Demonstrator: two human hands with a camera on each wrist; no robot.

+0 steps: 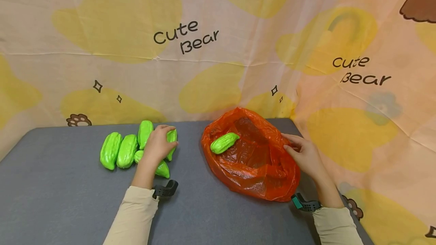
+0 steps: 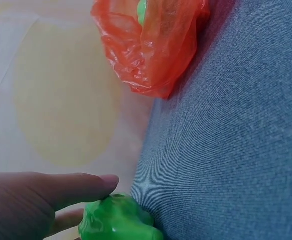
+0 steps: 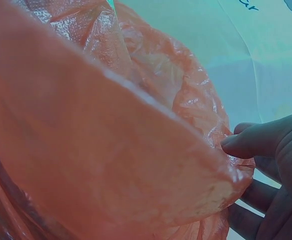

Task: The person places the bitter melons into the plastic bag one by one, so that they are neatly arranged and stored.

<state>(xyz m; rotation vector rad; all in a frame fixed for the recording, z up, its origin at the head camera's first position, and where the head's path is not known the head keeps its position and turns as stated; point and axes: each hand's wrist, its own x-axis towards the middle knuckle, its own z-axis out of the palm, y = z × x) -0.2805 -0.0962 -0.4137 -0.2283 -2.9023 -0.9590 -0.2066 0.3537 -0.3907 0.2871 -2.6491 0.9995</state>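
Observation:
My left hand (image 1: 158,143) is at the right end of a group of glossy, ridged green bitter melons. Thumb and fingers close around one bitter melon (image 1: 172,136); its knobbly end (image 2: 118,220) shows beneath the thumb in the left wrist view. My right hand (image 1: 304,156) pinches the right rim of a red plastic bag (image 1: 238,184), whose mouth is spread wide. In the right wrist view the thumb and fingers (image 3: 251,142) hold the thin film. Another bitter melon (image 1: 225,143) lies inside the bag's left part.
To the left lie more bitter melons, among them one at the far left (image 1: 111,150), one beside it (image 1: 127,151) and one behind (image 1: 145,133). One tip (image 1: 162,169) shows below my left wrist. A patterned cloth (image 1: 218,86) hangs behind the grey table (image 1: 68,199) and along its right side.

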